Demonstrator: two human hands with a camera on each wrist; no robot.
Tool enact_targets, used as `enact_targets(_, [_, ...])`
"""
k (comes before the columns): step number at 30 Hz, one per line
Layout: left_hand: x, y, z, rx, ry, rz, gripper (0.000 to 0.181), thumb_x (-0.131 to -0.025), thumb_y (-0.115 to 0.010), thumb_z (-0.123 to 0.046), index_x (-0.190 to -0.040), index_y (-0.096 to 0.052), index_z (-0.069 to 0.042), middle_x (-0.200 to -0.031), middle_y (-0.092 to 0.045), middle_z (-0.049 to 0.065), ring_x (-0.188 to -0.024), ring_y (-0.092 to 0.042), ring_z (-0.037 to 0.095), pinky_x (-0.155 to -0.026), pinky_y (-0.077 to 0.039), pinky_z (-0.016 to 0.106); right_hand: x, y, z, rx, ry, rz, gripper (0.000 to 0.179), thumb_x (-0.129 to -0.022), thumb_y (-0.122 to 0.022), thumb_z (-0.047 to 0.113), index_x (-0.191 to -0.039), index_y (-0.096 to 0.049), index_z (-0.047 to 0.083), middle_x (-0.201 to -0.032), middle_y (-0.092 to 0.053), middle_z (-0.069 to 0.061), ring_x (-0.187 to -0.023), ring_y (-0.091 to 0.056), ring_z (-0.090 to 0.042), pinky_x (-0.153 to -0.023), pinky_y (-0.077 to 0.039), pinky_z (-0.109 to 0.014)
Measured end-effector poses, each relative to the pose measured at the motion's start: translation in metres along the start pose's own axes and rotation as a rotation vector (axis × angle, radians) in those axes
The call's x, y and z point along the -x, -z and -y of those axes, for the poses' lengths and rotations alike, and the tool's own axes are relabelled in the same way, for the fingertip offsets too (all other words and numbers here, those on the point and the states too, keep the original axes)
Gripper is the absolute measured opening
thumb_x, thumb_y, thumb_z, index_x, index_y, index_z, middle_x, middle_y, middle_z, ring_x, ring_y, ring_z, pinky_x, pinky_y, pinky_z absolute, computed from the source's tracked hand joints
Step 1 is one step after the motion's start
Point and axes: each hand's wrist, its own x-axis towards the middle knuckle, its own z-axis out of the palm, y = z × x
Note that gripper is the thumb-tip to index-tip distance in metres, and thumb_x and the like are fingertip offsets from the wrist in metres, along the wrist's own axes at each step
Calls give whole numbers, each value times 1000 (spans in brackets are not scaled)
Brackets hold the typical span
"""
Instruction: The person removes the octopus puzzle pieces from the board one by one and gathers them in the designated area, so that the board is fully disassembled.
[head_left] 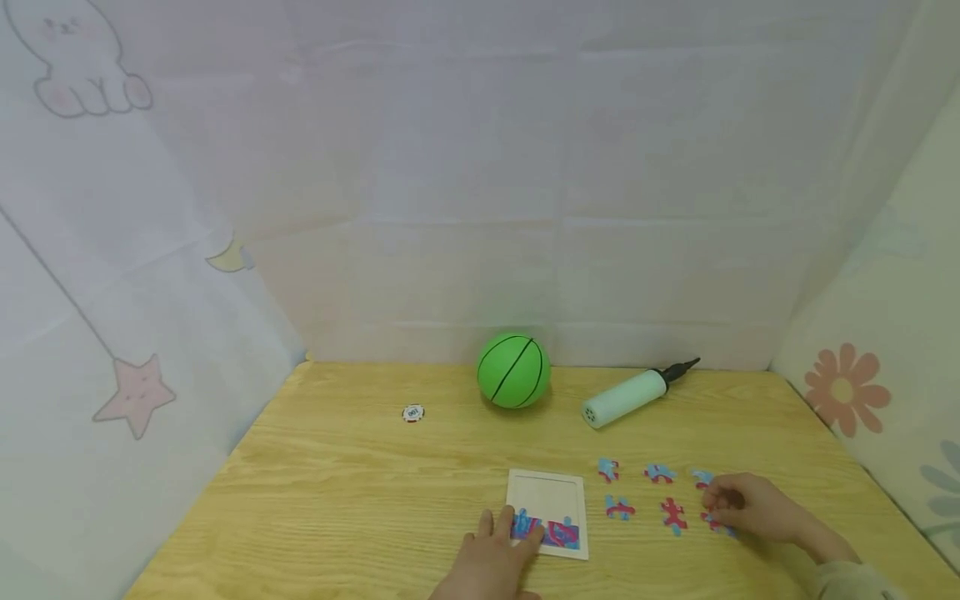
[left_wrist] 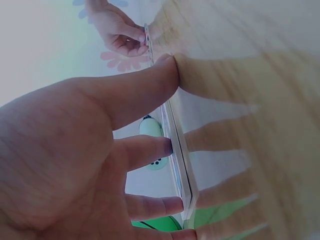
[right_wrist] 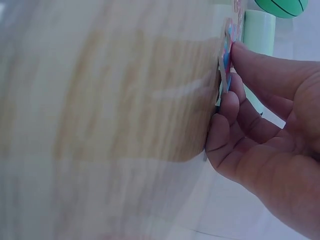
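Observation:
A square wooden puzzle tray [head_left: 546, 493] lies on the table, with joined blue, pink and purple jigsaw pieces [head_left: 564, 534] along its near edge. My left hand [head_left: 486, 562] rests at the tray's near left side, fingers spread, some tips touching the tray and pieces. In the left wrist view the thumb [left_wrist: 145, 85] presses down on the tabletop. Off to the right, my right hand [head_left: 759, 508] pinches a blue and pink jigsaw piece [right_wrist: 227, 55] between thumb and fingers. That piece is slightly tilted at the table surface, partly covered by fingertips.
Several loose jigsaw pieces [head_left: 673, 515] lie in two rows between the tray and my right hand. Farther back are a green ball [head_left: 513, 371], a pale green hand pump [head_left: 626, 398] with a black nozzle, and a poker chip [head_left: 412, 412]. Cloth walls border the table.

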Motion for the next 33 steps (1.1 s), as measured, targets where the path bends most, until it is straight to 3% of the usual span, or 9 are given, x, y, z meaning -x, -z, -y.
enact_targets(13, [2,2,-4,29,31,28,73,-76,-72,-54,-141,-48,-32,-145,-40,18,-125,-43,49,-86,-47,60,-5,3,11,50,-108,-25,2,-91,-64,11,-91,-64,13,-82,-59,10,-71,-50,1,-60,-44,-22])
enact_targets(17, [2,2,-3,43,28,27,74,-76,-72,-53,-142,-47,-30,-145,-40,19,-125,-43,50,-85,-47,61,-14,3,25,74,-38,-47,4,-91,-64,11,-90,-63,15,-81,-60,10,-70,-51,0,-58,-44,-22])
enact_targets(27, [5,2,-6,110,53,20,73,-75,-76,-49,-140,-50,-29,-144,-40,23,-127,-40,50,-87,-45,63,-49,-13,74,15,161,-16,7,-92,-63,6,-93,-62,13,-84,-65,2,-74,-60,-6,-60,-49,-25])
enact_targets(33, [8,2,-10,123,71,-20,74,-73,-77,-48,-139,-51,-27,-141,-41,27,-126,-41,50,-87,-44,64,-68,-26,96,-38,159,24,3,-93,-63,11,-95,-63,12,-89,-65,2,-78,-59,-4,-60,-50,-25])
